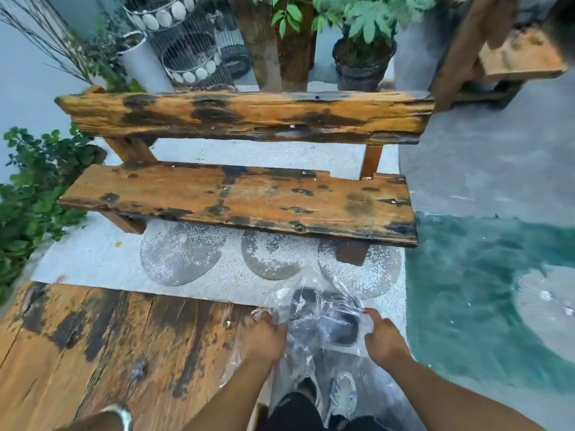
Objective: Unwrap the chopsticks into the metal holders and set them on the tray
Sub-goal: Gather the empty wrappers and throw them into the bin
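While both hands [323, 337] pinch a clear plastic bag [320, 309], dark round shapes inside, contents blurred

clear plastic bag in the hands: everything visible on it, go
The plastic bag is clear, thin and crinkled, with glare on its folds. The left hand and right hand each grip a side, holding it beyond the right end of the wooden table. Dark round shapes show through it; what they are is unclear. Its lower part trails down toward the person.
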Tool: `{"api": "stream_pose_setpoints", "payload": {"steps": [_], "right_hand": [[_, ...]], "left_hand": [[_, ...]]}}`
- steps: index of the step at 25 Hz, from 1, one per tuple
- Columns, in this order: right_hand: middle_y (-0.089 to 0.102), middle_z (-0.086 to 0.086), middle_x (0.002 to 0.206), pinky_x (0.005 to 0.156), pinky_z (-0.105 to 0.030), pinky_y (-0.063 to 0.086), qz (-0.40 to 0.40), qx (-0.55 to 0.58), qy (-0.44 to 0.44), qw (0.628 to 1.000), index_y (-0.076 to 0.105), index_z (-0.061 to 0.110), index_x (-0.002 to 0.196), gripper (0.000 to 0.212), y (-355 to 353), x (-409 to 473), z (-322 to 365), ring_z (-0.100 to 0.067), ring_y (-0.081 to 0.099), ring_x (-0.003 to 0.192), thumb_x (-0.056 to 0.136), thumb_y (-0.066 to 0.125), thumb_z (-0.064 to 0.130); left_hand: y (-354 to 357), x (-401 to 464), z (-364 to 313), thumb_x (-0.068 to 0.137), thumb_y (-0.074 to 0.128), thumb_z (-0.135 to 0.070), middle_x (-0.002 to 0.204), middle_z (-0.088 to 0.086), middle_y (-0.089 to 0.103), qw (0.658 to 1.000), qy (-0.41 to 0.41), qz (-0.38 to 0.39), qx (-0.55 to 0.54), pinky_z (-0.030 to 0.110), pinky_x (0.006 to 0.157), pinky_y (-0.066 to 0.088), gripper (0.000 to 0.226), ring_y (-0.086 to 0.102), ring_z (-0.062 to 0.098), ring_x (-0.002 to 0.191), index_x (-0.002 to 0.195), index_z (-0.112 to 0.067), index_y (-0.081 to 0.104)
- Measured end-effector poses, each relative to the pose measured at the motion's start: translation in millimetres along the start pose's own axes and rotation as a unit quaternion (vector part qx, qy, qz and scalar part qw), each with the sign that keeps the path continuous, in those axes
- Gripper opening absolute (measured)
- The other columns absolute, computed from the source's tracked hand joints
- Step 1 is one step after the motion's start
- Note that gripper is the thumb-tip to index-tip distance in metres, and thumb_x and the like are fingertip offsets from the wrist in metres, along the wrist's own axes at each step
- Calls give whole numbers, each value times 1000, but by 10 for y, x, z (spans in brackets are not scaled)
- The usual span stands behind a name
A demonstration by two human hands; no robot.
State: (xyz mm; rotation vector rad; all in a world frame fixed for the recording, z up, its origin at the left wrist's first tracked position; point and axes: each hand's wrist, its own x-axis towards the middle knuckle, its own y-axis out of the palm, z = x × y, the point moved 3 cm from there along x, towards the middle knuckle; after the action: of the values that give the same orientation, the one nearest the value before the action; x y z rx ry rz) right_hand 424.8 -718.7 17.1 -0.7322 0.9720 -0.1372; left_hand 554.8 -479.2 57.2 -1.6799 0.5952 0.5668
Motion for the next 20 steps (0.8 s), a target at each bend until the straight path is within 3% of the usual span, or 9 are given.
{"api": "stream_pose_setpoints", "payload": {"steps": [2,4,8,11,13,17,20], "right_hand": [[44,-15,132,65,-28,47,-13,17,19,1000,32,32,155,59,-80,136,-18,-22,55,74,102,48,11],[39,-15,134,77,-33,51,-25,25,45,998,35,31,153,58,-117,283,-33,-29,62,80,101,49,11],[40,-16,134,85,-34,50,-35,57,90,994,40,31,152,53,-85,630,-36,-31,58,83,102,44,11],[48,-19,136,94,-37,50,-21,70,93,993,44,26,150,51,77,969,-52,-37,62,104,101,45,10],[56,-20,134,86,-33,52,12,84,112,990,44,22,151,52,315,1274,-120,-36,63,107,101,46,9],[62,-12,103,47,-23,42,72,142,158,975,43,24,152,56,828,1927,-262,-22,63,67,100,46,6],[63,-13,120,48,-21,40,98,157,155,970,41,22,154,59,1248,2389,-392,-14,55,64,98,48,6]], "left_hand": [[-3,182,-198,101,41,-52,135,16,40,1000,15,7,3,32,87,48,51,59,32,112,136,-17,53],[54,379,-362,101,43,-52,135,16,38,999,41,21,7,31,86,47,53,59,32,111,140,-16,51],[345,776,-547,101,51,-45,141,21,35,996,51,70,-16,40,99,51,56,54,38,122,147,-12,47],[583,966,-631,101,54,-35,131,16,41,995,58,66,-46,34,86,53,43,59,28,94,138,-13,52],[808,1170,-653,101,56,-31,127,14,41,995,42,62,-61,31,80,51,40,55,24,87,137,-13,52],[1364,1674,-636,100,58,-25,135,19,40,992,-30,61,-102,29,77,48,44,60,26,90,142,-15,49],[1861,2096,-597,101,58,-30,138,20,38,987,-89,83,-106,29,84,48,47,49,18,87,144,-16,46]]}}
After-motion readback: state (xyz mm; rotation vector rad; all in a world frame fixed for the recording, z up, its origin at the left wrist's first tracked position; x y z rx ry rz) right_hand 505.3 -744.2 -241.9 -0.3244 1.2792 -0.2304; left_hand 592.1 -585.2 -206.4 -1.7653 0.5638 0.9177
